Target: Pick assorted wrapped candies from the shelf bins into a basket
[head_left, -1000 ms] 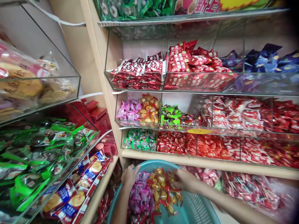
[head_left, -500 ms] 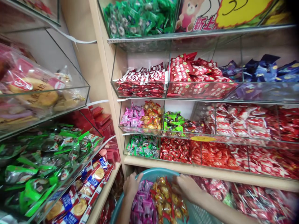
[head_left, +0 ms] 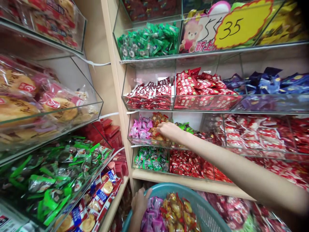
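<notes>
my right hand [head_left: 166, 129] fits through the opening between the clear shelf [head_left: 207, 111] above and the low front panel [head_left: 148, 142] below. the wooden post [head_left: 115, 77] closes off the left side, and a clear divider stands on the right. my own forearm [head_left: 227, 158] slants across the bins to the right, blocking them. below, the wooden ledge [head_left: 193, 183] juts out behind the basket [head_left: 205, 209], whose top is open, with bare room along its right wall.
</notes>
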Available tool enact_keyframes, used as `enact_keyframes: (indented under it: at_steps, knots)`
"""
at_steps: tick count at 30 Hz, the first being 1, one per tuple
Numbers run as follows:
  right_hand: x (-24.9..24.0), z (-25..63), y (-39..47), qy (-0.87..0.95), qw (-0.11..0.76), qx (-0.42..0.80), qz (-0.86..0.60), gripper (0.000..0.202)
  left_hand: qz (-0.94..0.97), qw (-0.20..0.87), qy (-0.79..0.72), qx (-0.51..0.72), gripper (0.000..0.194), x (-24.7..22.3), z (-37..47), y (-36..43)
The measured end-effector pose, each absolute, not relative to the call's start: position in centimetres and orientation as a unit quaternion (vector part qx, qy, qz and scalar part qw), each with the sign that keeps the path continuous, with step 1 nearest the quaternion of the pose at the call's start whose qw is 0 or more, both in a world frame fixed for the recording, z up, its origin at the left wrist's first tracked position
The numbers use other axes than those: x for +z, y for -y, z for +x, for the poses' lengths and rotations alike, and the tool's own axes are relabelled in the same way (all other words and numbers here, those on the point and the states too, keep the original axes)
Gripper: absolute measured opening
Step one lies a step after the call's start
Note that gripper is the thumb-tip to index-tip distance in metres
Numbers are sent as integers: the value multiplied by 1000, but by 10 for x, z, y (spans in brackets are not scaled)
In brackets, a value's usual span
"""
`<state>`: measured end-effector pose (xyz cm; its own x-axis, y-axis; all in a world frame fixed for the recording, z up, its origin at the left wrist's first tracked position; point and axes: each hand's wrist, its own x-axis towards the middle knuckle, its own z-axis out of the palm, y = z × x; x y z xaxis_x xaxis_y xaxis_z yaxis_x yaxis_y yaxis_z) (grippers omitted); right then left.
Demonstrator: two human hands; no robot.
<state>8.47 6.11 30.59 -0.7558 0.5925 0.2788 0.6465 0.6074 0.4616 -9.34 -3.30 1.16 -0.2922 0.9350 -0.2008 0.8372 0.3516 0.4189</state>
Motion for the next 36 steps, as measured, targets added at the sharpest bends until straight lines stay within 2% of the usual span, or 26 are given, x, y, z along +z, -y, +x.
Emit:
enact_keyframes:
  at_steps: [3, 17, 25, 28, 31, 33, 36]
  knots:
    - [297, 80, -76, 896, 22, -301, -326, 19, 556, 203, -797, 119, 52, 12, -93, 33]
    - [286, 77, -80, 896, 43, -289, -333, 20, 549, 203, -802, 117, 53, 12, -93, 33]
    - [310, 89, -54, 874, 106, -302, -366, 15, 546, 208, -803, 119, 53, 18, -90, 34]
    - [315, 105, -24, 884, 157, -248, -364, 14, 546, 206, -804, 110, 54, 20, -89, 34]
    - [302, 126, 9, 906, 215, -124, -342, 14, 549, 205, -803, 104, 57, 21, -88, 33]
    - [280, 141, 26, 916, 226, -5, -332, 14, 552, 203, -803, 97, 58, 20, -87, 33]
    - [228, 160, 42, 902, 198, 169, -344, 15, 562, 198, -798, 89, 60, 19, -87, 32]
